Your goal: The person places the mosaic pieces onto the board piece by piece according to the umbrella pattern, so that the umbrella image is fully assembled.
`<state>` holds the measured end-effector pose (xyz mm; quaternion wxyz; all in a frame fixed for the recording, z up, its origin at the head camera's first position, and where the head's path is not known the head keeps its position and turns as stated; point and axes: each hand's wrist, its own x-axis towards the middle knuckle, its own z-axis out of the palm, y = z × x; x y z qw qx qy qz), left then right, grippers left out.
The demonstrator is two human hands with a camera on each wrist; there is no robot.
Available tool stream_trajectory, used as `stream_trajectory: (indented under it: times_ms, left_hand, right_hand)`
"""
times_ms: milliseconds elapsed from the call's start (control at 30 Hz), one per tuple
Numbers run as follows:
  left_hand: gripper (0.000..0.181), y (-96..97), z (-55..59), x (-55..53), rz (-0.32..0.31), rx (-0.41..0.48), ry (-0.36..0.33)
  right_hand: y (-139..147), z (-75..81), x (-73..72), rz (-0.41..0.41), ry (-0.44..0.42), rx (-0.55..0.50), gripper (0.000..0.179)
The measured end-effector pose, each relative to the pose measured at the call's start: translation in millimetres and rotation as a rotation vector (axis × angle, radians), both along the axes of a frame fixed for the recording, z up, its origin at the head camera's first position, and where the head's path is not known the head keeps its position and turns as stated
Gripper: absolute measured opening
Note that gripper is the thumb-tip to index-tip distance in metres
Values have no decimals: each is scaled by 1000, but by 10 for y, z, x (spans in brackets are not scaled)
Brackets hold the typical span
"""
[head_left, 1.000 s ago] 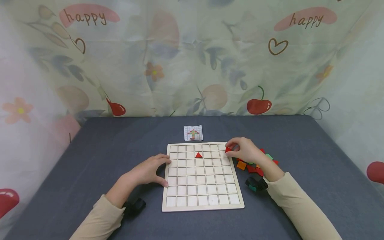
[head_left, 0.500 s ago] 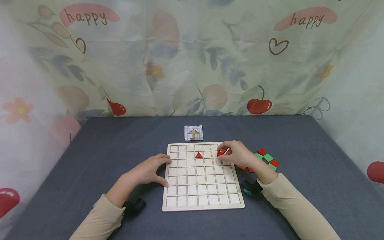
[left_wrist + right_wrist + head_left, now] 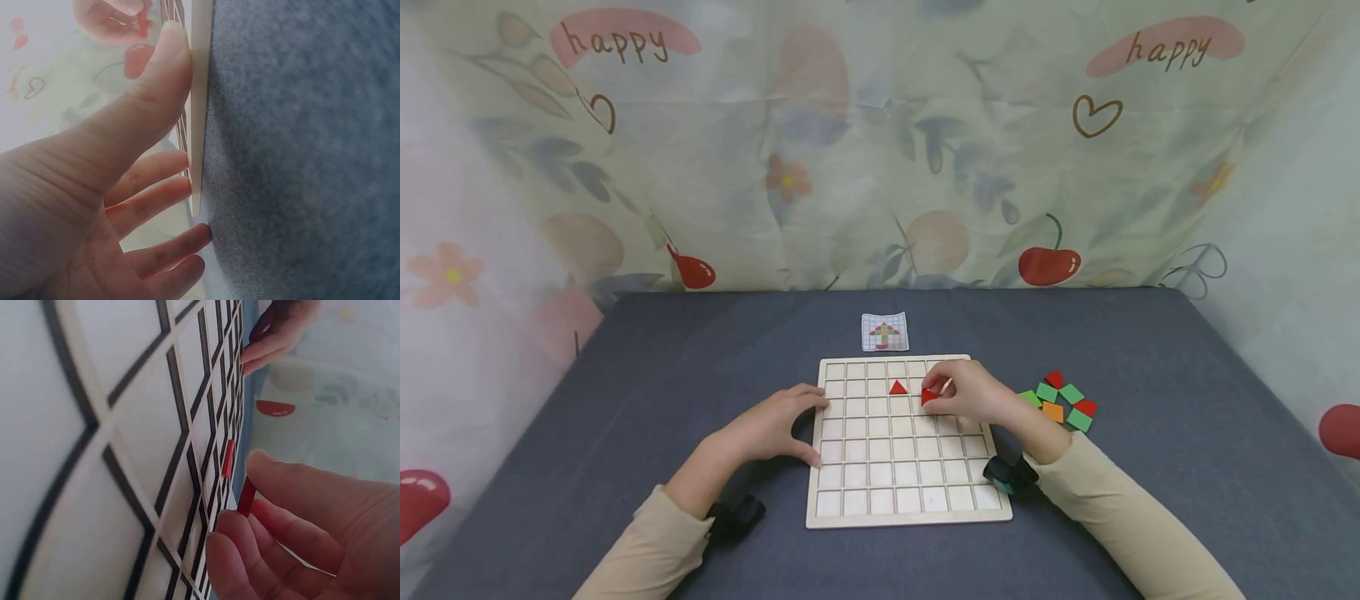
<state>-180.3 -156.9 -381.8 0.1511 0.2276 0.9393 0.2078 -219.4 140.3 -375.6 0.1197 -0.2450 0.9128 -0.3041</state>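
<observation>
A pale wooden grid board lies on the dark table, its cells framed by raised strips. My left hand rests at the board's left edge, thumb and fingers spread along it; in the left wrist view the thumb lies against the rim. Over the upper right part of the board, my right hand pinches a red tile between thumb and fingertips. The right wrist view shows this red tile edge-on, close above the grid. One red triangle tile sits in a cell of the second row.
Right of the board lies a loose pile of red, green and orange tiles, among them a green tile and an orange tile, partly hidden by the right forearm. A small pattern card with an arrow-like figure lies beyond the board. A patterned curtain hangs behind.
My right hand has moved left from the board's right edge, carrying the red tile over the grid. More of the tile pile shows now. The left hand has stayed in place.
</observation>
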Motion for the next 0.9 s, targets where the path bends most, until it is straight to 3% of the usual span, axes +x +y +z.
stream_trajectory:
  times_ms: [500, 900]
  left_hand:
    - [80, 7, -8, -7, 20, -12, -13]
    - [79, 8, 0, 0, 14, -11, -13]
  right_hand:
    - [-135, -23, -13, 45, 32, 28, 17]
    - [-170, -41, -19, 15, 5, 31, 17]
